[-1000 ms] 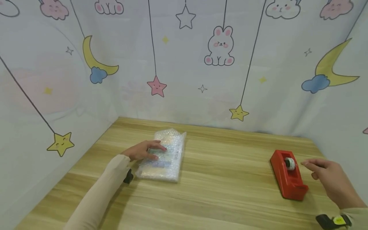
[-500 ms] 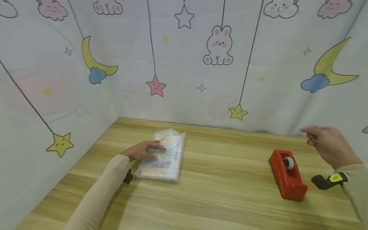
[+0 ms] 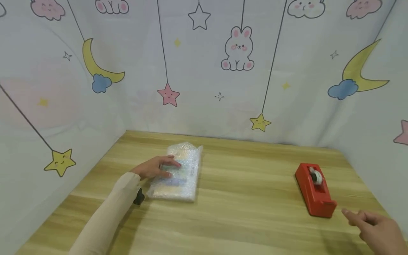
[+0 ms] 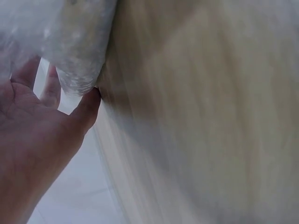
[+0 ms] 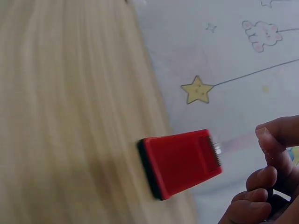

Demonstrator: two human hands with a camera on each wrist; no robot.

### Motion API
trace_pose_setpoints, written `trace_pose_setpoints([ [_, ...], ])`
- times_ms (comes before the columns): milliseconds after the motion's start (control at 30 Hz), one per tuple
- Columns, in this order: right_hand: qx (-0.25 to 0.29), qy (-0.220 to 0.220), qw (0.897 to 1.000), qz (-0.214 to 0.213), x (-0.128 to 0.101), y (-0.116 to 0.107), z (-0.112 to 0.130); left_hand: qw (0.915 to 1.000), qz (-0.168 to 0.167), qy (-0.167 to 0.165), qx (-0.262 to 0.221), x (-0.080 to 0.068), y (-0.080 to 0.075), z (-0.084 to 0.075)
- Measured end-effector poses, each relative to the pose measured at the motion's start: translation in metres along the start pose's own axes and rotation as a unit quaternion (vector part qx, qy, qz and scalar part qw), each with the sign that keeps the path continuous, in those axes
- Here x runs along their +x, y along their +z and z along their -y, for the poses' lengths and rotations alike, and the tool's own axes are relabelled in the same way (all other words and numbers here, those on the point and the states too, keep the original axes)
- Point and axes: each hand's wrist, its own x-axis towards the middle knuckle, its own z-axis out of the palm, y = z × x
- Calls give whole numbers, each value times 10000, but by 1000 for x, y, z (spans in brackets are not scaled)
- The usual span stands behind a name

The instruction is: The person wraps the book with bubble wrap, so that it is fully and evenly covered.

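Observation:
A flat package in bubble wrap (image 3: 183, 180) lies on the wooden table, with pale coloured bands showing through. My left hand (image 3: 149, 168) rests on its left part, fingers spread; in the left wrist view the thumb (image 4: 88, 109) is at the wrapped edge. On the right stands a red tape dispenser (image 3: 313, 191) holding a small roll of clear tape (image 3: 316, 177). Just off its cutter end, my right hand (image 3: 380, 228) has thumb and forefinger together. From the toothed cutter (image 5: 217, 151) a faint strip of clear tape (image 5: 239, 142) stretches to those fingertips, which pinch it.
The table (image 3: 242, 184) has wood grain and meets a white printed curtain (image 3: 204, 117) at the back and both sides. Bare tabletop lies between the package and the dispenser.
My right hand rose from beside the tape roll, then came down and toward me past the cutter end. The left hand stays on the package. The head view has shifted slightly.

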Motion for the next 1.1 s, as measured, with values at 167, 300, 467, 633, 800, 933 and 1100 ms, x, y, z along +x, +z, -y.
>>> trace_pose_setpoints([
  [167,-710,-179,9963,441,8,18,-14,10000,-21,-39,-83,1,-3,-1],
  [300,-1012,-386,9934,368,14,26,-15,9999,6,-67,-154,-1,-2,-1],
  [467,-1342,-808,9876,120,17,29,-15,9998,-20,3,-194,-1,0,0],
  [633,-1621,-1212,9792,-139,20,26,-15,9998,-58,28,-178,-1,0,1],
  [800,-1951,-1564,9682,-101,24,22,-11,9998,-78,7,-183,-1,1,3],
  [933,-2136,-1890,9585,-28,28,19,-9,9998,-102,33,-184,-1,2,4],
  [1100,-2250,-2132,9508,16,31,14,-11,9997,-78,78,-229,-1,3,4],
])
